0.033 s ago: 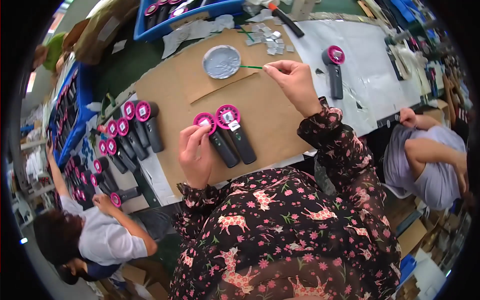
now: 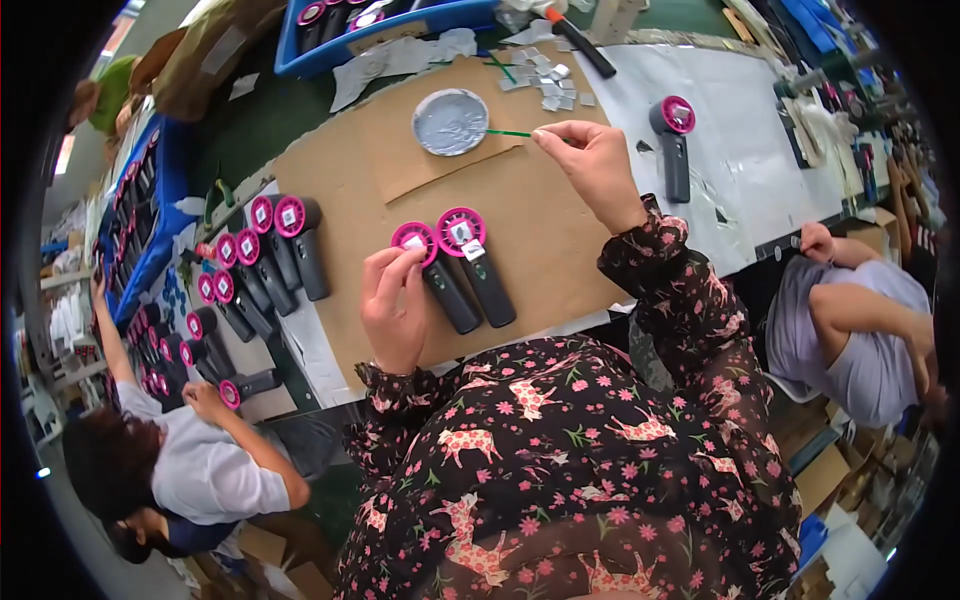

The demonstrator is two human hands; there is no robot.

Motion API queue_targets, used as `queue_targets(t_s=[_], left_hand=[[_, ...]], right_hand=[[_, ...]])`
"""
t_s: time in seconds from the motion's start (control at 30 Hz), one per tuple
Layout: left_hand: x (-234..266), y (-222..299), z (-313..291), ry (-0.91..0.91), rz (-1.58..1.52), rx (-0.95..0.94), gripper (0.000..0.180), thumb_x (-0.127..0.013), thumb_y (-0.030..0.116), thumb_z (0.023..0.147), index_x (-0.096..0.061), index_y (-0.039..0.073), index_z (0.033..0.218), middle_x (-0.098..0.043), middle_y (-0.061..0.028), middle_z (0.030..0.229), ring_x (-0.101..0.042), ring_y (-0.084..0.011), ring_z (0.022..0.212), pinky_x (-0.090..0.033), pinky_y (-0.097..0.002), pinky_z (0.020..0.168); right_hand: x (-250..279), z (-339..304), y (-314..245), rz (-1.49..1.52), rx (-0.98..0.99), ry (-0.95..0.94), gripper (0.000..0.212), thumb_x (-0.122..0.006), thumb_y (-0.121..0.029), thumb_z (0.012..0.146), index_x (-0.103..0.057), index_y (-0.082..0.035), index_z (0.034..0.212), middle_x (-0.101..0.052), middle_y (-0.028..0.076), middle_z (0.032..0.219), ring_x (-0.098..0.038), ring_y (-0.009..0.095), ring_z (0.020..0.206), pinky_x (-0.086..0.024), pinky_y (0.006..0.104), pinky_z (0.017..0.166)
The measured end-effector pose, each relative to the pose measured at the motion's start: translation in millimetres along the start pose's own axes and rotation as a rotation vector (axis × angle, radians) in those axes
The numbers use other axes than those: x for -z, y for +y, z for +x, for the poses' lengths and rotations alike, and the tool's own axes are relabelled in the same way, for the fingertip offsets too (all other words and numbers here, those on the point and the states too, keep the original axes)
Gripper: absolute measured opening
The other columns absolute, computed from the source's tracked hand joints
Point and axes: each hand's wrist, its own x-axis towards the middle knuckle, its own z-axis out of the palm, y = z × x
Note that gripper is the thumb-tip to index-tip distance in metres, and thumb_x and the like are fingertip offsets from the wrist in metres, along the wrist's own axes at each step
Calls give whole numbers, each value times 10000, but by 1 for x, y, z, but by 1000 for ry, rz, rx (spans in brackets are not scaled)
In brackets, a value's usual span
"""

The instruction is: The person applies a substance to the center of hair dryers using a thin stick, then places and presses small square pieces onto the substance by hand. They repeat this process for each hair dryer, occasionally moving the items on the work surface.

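Head view: left hand lies on the cardboard sheet, fingertips pinning the head of the nearer of two pink-headed handheld fans, likely to steady it. Fans lie side by side at the sheet's near edge, between both hands. Right hand, farther up the sheet, pinches a thin green stick, tip over the round silver dish. Beyond the sheet, silver squares lie scattered on the desk.
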Motion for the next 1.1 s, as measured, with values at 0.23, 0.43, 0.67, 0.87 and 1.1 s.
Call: queue_targets(t_s=[0.23, 0.43, 0.67, 0.87, 1.1], left_hand=[[1, -2, -5, -32, -40, 14, 316, -736, -89, 974, -773, 30, 1265, -701, -120, 1157, -711, -194, 885, -586, -304, 778], [-2, 4, -1, -1, -41, 67, 464, -816, -7, 957, -703, 26, 1406, -679, -126, 1286, -724, -183, 889, -616, -314, 812], [-4, -12, -1, -26, 21, 68, 610, -870, 55, 937, -637, 32, 1499, -660, -140, 1404, -751, -202, 976, -627, -324, 828], [-4, -8, 1, -98, -65, 124, 669, -866, 51, 941, -583, 30, 1547, -675, -139, 1402, -749, -204, 1002, -626, -331, 832], [-5, -8, -1, -109, -59, 83, 688, -853, 47, 951, -552, 25, 1569, -703, -119, 1379, -739, -195, 987, -609, -332, 841]], right_hand=[[-14, 15, 1, -86, -12, 6, 273, -828, -218, 1019, -840, 49, 1077, -721, -46, 798, -559, 0, 702, -434, 211, 595], [-15, 20, 5, -127, -9, 35, 265, -831, -214, 1017, -845, 43, 1083, -720, -50, 792, -559, 3, 697, -434, 214, 593], [-19, 27, 15, -103, -39, 1, 249, -830, -195, 1020, -848, 40, 1102, -740, -41, 823, -573, 9, 713, -445, 217, 612], [-23, 35, 37, 101, -42, 25, 215, -845, -181, 961, -864, 29, 1005, -765, 0, 788, -642, 50, 704, -507, 248, 635], [-19, 34, 44, 172, -165, -61, 253, -844, -178, 1013, -844, 50, 1121, -805, 18, 970, -669, 61, 865, -526, 241, 777]])
